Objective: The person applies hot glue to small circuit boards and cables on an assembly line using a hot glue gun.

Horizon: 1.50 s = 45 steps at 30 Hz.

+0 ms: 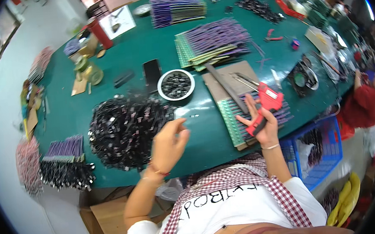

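My right hand (266, 130) holds a red-and-black gun-shaped tool with a slim metal tip, apparently a soldering gun (270, 98), over a brown board (239, 71). Its fingers are partly stretched out along the grip. Under it on the board lie a green circuit-board strip (230, 124) with purple wires and a long dark metal bar (226, 88). My left hand (170, 145) is by the right edge of a large heap of black wired parts (122, 131). Its thumb and forefinger are apart, with nothing visible between them; the other fingers are mostly hidden.
Beyond my left hand stand a white bowl (177, 96) of small black parts and a black phone (152, 73). Stacks of purple-wired boards (216, 38) lie farther back. Red pliers (273, 36) and a tape roll (302, 79) are right; a blue crate (319, 150) stands below the table edge.
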Tool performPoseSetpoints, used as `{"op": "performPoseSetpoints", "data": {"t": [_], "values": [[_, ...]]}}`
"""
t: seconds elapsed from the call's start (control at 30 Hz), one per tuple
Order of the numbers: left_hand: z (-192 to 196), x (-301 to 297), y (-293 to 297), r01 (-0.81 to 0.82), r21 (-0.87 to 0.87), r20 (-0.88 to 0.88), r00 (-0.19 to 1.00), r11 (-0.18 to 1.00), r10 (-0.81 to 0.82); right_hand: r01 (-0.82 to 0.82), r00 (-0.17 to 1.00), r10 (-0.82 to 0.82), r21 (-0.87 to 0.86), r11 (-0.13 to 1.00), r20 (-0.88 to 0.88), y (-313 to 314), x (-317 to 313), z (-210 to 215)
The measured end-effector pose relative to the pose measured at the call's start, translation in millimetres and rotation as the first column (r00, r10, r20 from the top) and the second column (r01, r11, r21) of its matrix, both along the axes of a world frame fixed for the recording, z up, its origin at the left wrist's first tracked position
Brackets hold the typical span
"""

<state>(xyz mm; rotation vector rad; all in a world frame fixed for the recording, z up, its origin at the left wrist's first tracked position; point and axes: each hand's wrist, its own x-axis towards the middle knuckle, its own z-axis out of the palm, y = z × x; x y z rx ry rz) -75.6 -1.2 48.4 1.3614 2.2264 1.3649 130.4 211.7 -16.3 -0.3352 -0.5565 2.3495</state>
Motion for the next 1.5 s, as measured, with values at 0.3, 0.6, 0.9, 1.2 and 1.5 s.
{"op": "performPoseSetpoints", "data": {"t": [0.3,0.6,0.9,1.2,1.5], "values": [[-96,68,125,0.105,-0.262,0.291,0.956,0.959,-0.026,-0.014,0.999,0.011,-0.049,0.999,-0.044,12,20,-8],[-106,69,126,0.035,-0.173,0.421,0.906,0.984,0.042,-0.045,0.999,0.045,-0.013,0.999,-0.019,16,16,-12],[-125,73,121,-0.015,-0.14,0.502,0.861,0.99,0.084,-0.022,1.0,0.022,-0.005,1.0,0.02,14,17,-7],[-106,82,113,-0.03,-0.138,0.659,0.744,0.99,0.114,-0.039,0.999,0.039,-0.039,0.998,0.009,20,13,-10],[-104,83,112,-0.051,-0.15,0.656,0.742,0.987,0.138,-0.044,0.999,0.043,-0.06,0.997,-0.019,22,11,-12]]}}
